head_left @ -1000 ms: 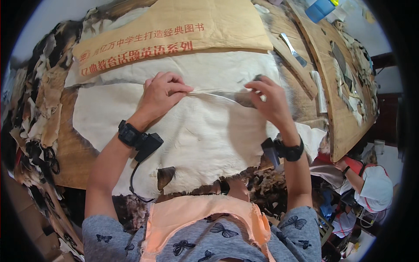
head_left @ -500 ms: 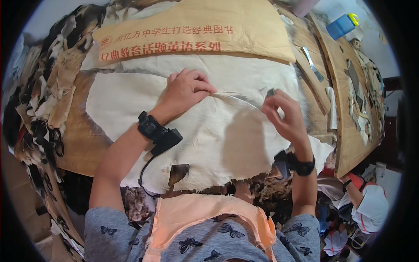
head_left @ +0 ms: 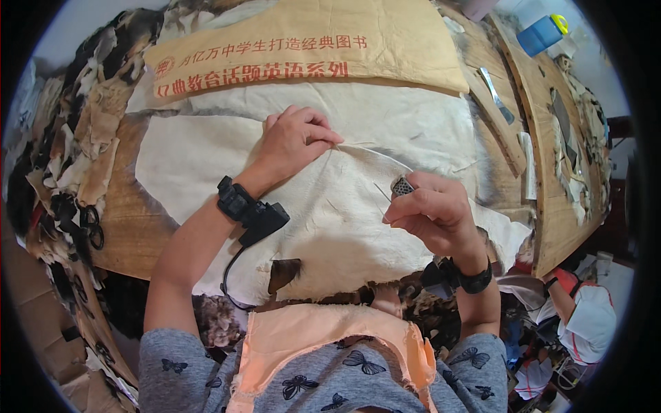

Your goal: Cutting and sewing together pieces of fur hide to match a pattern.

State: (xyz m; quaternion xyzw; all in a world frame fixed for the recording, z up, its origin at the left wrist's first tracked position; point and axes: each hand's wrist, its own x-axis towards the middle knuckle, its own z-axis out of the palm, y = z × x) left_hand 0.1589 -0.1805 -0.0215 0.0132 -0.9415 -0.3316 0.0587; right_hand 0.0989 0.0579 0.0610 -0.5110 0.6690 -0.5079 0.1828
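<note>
A large off-white hide (head_left: 323, 206), skin side up with dark fur at its edges, lies spread on a wooden table (head_left: 120, 227). My left hand (head_left: 296, 141) is closed and pinches a raised seam in the hide. My right hand (head_left: 430, 213) is closed nearer to me, with a metal thimble (head_left: 401, 186) on one finger and a thin needle (head_left: 381, 192) pinched in the fingertips. A pale thread (head_left: 375, 153) runs from the seam toward my right hand. Both wrists carry black bands.
A tan printed cloth (head_left: 310, 48) lies across the far side of the table. Fur scraps (head_left: 65, 151) pile up at the left. A metal blade (head_left: 497, 93) and a blue container (head_left: 540, 34) sit at the far right. Another person (head_left: 585, 316) sits low at the right.
My right hand has drawn back from the seam toward me, pulling the needle and thread out. My left hand stays pinched on the seam.
</note>
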